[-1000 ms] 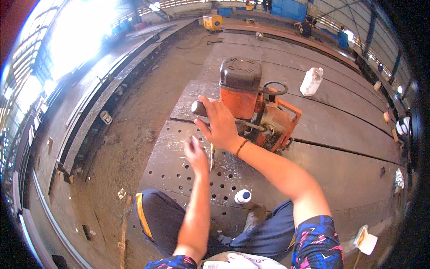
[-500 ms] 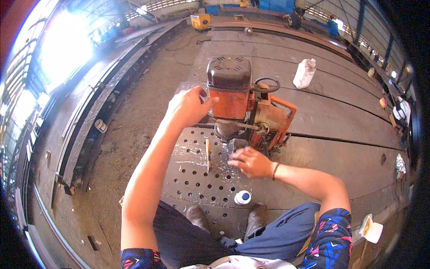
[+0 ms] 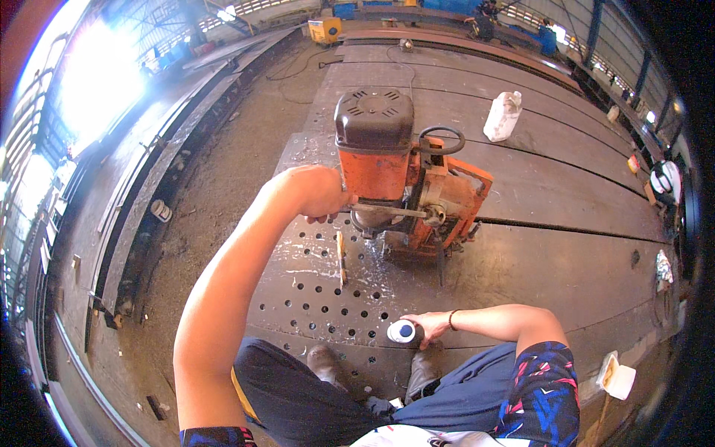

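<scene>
Right hand (image 3: pixel 426 328) dropped from drill to white bottle (image 3: pixel 402 331).

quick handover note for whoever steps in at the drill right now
Left hand grips the feed handle of the orange drill, which stands on the steel plate.
Right hand holds a small white bottle low on the plate, near the boots.
Done: many holes already through the plate by the drill, with wet white fluid around the bit.
Left: the plate right of the drill shows no holes.

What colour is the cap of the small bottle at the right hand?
Dark blue, on the small white plastic bottle; head view.
</scene>
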Motion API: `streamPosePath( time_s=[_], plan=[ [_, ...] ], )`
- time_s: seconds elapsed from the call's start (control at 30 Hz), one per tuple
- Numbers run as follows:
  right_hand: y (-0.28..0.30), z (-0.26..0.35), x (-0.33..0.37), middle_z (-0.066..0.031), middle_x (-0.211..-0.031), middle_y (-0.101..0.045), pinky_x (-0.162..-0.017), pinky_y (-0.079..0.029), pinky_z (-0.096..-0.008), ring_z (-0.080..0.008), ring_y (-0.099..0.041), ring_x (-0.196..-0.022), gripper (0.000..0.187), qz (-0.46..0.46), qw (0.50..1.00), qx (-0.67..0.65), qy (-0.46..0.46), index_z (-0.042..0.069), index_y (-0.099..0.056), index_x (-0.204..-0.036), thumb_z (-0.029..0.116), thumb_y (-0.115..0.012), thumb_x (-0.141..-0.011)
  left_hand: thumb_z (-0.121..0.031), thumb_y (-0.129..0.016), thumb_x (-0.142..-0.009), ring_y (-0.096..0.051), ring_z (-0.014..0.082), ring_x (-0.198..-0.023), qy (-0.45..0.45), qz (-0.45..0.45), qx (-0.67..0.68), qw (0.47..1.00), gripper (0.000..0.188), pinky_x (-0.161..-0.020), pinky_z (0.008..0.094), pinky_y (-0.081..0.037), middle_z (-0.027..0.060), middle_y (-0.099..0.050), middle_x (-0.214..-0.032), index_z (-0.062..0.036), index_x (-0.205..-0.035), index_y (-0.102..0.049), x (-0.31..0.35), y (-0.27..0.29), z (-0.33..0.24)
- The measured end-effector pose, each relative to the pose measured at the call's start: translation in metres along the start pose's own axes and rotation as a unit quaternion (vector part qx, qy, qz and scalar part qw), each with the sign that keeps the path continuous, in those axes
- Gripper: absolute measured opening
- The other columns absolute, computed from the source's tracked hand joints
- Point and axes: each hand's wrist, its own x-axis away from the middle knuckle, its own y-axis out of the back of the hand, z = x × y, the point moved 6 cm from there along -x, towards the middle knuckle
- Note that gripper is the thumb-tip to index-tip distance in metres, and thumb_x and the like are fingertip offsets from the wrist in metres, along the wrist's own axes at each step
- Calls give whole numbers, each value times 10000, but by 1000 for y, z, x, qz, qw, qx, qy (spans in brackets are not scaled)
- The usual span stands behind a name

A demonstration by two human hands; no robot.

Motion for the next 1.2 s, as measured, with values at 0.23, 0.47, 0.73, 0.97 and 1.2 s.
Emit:
streamPosePath(
  time_s=[0.23,0.47,0.73,0.97,1.2],
  plan=[
    [1,22,-12,-155,-1423,-511,-1108,-388,-413,-317,-482,-1323,1022,-35,999,-19,9,120,-378,-1479,421,-898,-652,-527,-616,-899,-701,265,-661,-53,-44,-14,998,513,-690,407,-547,137,-706,-728,-31,-868,-741,7,5,-2],
    [8,11,-25,-110,-1275,-642,-1054,-449,-391,-273,-585,-1219,754,-95,992,-88,-8,142,-563,-1327,470,-856,-715,-515,-668,-849,-703,357,-856,-76,-163,-12,984,491,-794,447,-538,212,-714,-856,-39,-943,-737,10,9,1],
    [35,42,-17,-27,-1221,-665,-1032,-434,-347,-171,-583,-1157,528,-58,969,-236,45,130,-633,-1242,399,-805,-821,-521,-678,-826,-705,360,-899,-71,-188,-10,980,494,-832,455,-537,209,-724,-910,-64,-1000,-747,9,9,1],
    [75,106,-1,-23,-1256,-635,-1036,-423,-326,-150,-562,-1161,581,-38,974,-224,4,85,-610,-1298,482,-721,-889,-553,-652,-822,-704,363,-905,-65,-168,-3,984,515,-849,462,-535,190,-730,-900,-74,-982,-750,7,9,6],
    [91,138,24,-21,-1168,-654,-950,-504,-357,-136,-625,-1038,520,-69,894,-443,13,83,-579,-1275,513,-563,-983,-518,-632,-830,-696,373,-942,-104,-232,0,967,483,-873,462,-532,201,-720,-987,-91,-1021,-752,1,6,16]
  ],
)
